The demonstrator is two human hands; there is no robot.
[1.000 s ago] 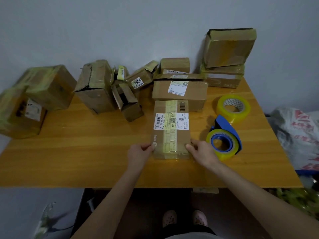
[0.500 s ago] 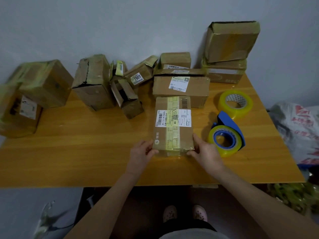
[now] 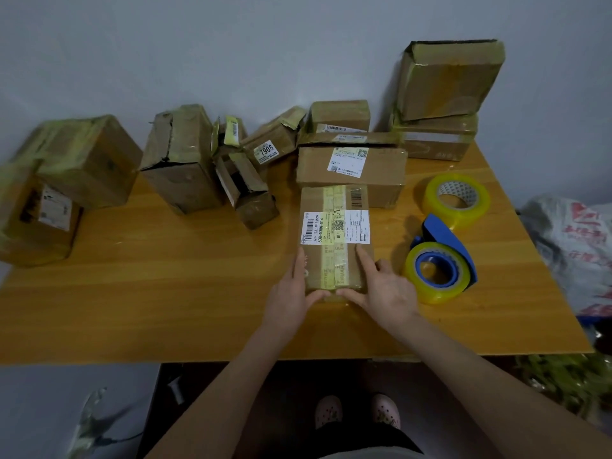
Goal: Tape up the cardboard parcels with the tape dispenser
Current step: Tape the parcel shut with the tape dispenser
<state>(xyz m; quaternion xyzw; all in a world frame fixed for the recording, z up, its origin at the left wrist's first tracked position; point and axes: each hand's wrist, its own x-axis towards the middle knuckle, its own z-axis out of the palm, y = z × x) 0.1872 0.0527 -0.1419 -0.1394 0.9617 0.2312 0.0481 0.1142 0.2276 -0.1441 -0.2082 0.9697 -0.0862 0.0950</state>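
Squarely before us on the wooden table (image 3: 165,293) lies the parcel (image 3: 336,200), its long axis running straight away from us toward the wall (the label's print reads sideways). Our left hand (image 3: 291,294) lays straight fingers along its left edge, thumb against the near end. Our right hand (image 3: 387,289) rests a straight forefinger on top, thumb likewise at the near end. Just right of the parcel sits the blue tape dispenser (image 3: 442,263), with a spare tape roll (image 3: 457,200) beyond.
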